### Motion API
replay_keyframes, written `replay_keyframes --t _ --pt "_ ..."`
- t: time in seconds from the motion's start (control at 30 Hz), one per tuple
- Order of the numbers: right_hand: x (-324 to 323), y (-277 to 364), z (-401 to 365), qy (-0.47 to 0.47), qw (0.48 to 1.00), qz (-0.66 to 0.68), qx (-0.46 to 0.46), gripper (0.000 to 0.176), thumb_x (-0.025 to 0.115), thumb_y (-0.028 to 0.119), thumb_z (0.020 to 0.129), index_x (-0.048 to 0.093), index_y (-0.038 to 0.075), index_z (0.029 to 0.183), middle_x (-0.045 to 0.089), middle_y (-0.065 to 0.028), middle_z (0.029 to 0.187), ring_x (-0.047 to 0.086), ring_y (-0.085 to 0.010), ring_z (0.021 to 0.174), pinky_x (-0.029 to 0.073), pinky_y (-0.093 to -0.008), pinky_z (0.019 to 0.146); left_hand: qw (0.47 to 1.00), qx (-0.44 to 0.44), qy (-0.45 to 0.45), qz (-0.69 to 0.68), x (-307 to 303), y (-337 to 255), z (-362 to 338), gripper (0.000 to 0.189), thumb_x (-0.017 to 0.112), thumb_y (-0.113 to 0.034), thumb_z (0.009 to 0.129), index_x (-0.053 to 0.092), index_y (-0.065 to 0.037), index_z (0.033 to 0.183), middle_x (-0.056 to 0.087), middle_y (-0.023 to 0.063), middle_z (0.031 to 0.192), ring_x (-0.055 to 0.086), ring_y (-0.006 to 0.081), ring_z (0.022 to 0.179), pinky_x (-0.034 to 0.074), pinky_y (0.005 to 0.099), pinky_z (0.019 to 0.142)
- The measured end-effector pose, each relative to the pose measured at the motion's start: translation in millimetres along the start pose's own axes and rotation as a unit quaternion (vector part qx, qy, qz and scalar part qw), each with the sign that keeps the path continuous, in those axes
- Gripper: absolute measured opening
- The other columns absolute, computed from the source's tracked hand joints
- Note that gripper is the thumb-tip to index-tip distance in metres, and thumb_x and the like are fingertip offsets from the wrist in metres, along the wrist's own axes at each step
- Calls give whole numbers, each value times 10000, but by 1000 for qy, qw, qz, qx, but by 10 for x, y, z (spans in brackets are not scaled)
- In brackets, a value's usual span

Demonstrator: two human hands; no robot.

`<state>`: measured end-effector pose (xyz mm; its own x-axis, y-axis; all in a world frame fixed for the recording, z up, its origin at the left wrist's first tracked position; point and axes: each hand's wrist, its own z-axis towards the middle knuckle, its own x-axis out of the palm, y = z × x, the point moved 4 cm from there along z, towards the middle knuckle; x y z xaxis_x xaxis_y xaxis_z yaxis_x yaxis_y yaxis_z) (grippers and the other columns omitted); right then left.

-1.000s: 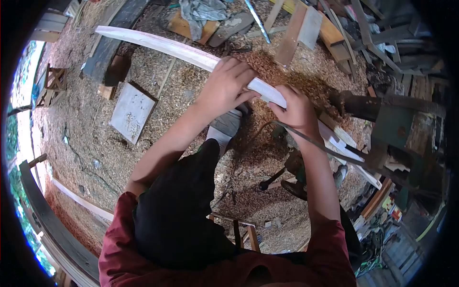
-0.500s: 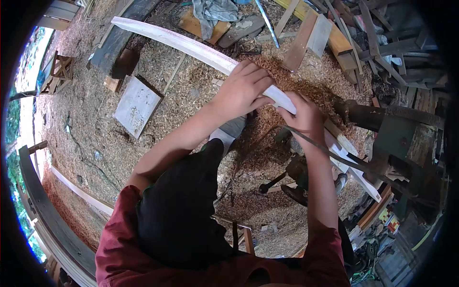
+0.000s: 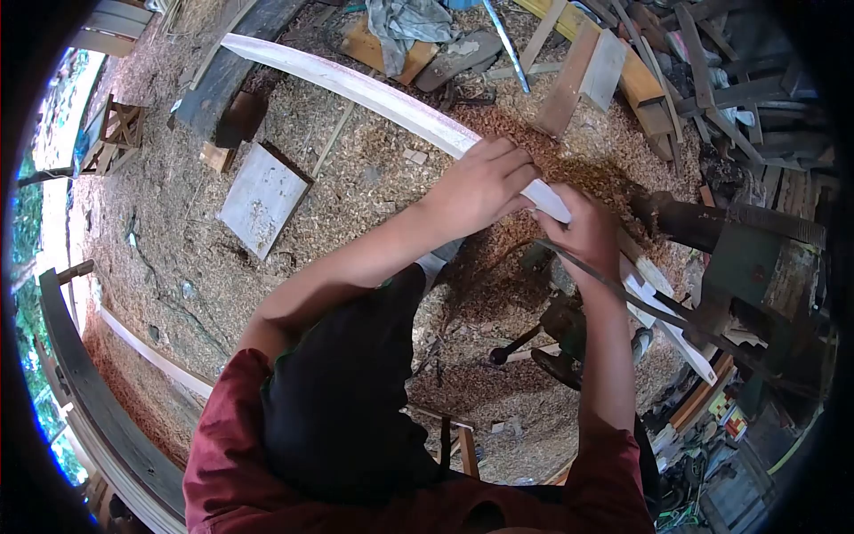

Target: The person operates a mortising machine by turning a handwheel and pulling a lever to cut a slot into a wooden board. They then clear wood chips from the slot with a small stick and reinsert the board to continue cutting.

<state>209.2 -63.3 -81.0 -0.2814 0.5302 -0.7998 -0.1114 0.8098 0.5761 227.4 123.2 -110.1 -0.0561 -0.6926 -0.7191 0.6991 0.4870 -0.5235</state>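
Note:
A long, pale, slightly curved wooden strip (image 3: 356, 86) runs from the upper left to the middle of the view. My left hand (image 3: 485, 184) is closed over it from above, a short way from its near end. At that end, my right hand (image 3: 583, 227) grips the wood between thumb and fingers. A thin dark bar or strap (image 3: 614, 287) crosses in front of my right forearm. Below my hands stands a dark metal part with a knobbed lever (image 3: 511, 354). The black cloth (image 3: 342, 383) over my lap hides part of the floor.
Wood shavings (image 3: 356, 178) cover the ground. A pale square board (image 3: 262, 200) lies at left, near a dark beam (image 3: 213, 93). Stacked planks (image 3: 587, 76) fill the upper right. A green machine (image 3: 743, 258) stands at right, with pale offcuts (image 3: 667, 311) beside it.
Both hands and the wooden strip have shifted to the right and slightly toward me. My grip on the strip looks the same. The whole view has also drifted a little.

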Motion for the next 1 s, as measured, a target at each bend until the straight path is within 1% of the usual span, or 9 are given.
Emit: replay_keyframes --t 0.17,0.37,0.43,0.5,0.57,0.7,0.77,0.83,1.0 --pt "64 -109 -63 -10 1000 -5 -9 411 756 175 939 685 73 1331 720 -212 1207 682 -436 1115 546 -505 942 1000 -9 -5 -9 -12 0 -29 377 800 -223 845 690 -38 1155 658 109 1110 618 337 1063 507 461 936" --pt "-44 -207 -515 -115 987 -62 -95 444 691 139 985 638 68 1420 669 -203 1349 631 -433 1252 525 -494 1041 999 14 49 1 -149 -62 -126 534 785 -198 873 668 -18 1363 673 153 1355 604 354 1307 474 480 1158" --pt "-175 -220 -848 -160 975 -93 -121 448 673 122 991 629 60 1432 658 -203 1379 621 -432 1283 518 -492 1066 993 51 94 53 -314 -182 -177 594 764 -191 906 619 -48 1464 586 180 1548 501 375 1486 354 522 1296" --pt "-249 -242 -1185 -54 997 -29 -56 462 641 94 1003 608 51 1462 640 -214 1427 602 -442 1323 504 -496 1108 983 67 162 47 -507 -302 -186 578 781 -183 898 633 -86 1449 597 190 1537 431 369 1549 254 549 1344" --pt "-504 -59 -1517 -76 988 -13 -132 456 620 82 1013 606 68 1469 632 -223 1439 599 -451 1322 494 -512 1124 960 77 267 43 -638 -412 -200 547 765 -186 926 633 -95 1449 622 187 1505 473 370 1519 268 568 1331" --pt "-933 -150 -2277 -43 992 -25 -114 446 649 102 1004 622 71 1448 651 -226 1400 623 -456 1269 511 -517 1085 924 53 372 66 -940 -1063 -37 491 726 -203 974 630 -95 1444 637 189 1470 555 390 1431 283 604 1315" --pt "-1177 -253 -2618 -41 993 -26 -107 437 663 110 997 635 71 1432 668 -227 1370 637 -458 1239 523 -517 1063 893 65 443 40 -1041 -1439 99 467 714 -213 992 631 -81 1432 702 181 1312 623 392 1328 313 630 1289" --pt "-1355 -422 -2964 -16 994 -49 -98 408 688 116 978 663 58 1381 709 -225 1271 672 -455 1152 543 -520 1007 884 95 455 47 -1061 -1783 230 448 711 -220 994 645 -54 1405 711 177 1240 650 390 1260 381 602 1245" --pt "-1642 -881 -3588 -30 990 -56 -129 393 711 150 930 698 55 1310 723 -213 1227 687 -426 1117 554 -503 976 843 147 517 -10 -723 -2779 435 411 691 -208 1006 668 -20 1371 691 182 1332 646 394 1257 491 493 1141"
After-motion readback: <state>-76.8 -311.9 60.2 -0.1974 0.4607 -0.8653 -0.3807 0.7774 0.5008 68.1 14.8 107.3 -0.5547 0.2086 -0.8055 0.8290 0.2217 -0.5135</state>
